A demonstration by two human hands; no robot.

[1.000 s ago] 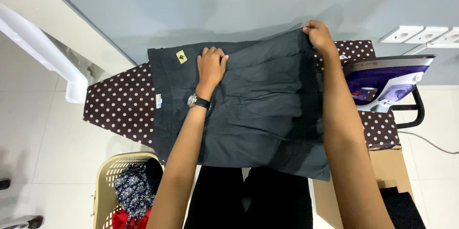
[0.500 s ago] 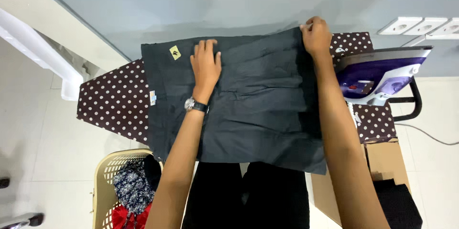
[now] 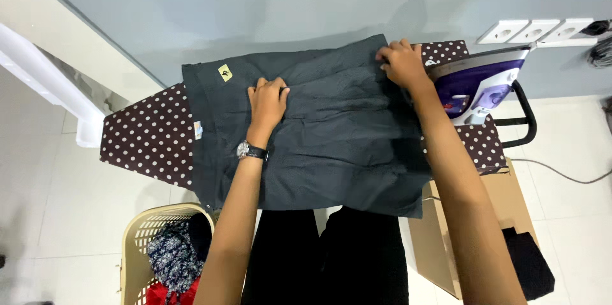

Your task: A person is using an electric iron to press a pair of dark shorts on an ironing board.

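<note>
A dark grey pleated garment (image 3: 331,139) lies spread over a brown ironing board with white dots (image 3: 146,139). My left hand (image 3: 266,102), with a wristwatch on the wrist, presses flat on the garment near its waistband, fingers together. My right hand (image 3: 403,63) grips the far right corner of the fabric at the hem. A small yellow tag (image 3: 225,73) shows on the waistband at the far left.
A purple and white iron (image 3: 479,85) stands on the board's right end, close to my right hand. Wall sockets (image 3: 542,31) are behind it. A cream laundry basket (image 3: 137,247) with clothes sits on the floor at lower left. A cardboard box (image 3: 503,216) stands at lower right.
My right hand has shifted slightly along the far hem, pulling the fabric. My left hand stayed pressed near the waistband. The view moved a little.
</note>
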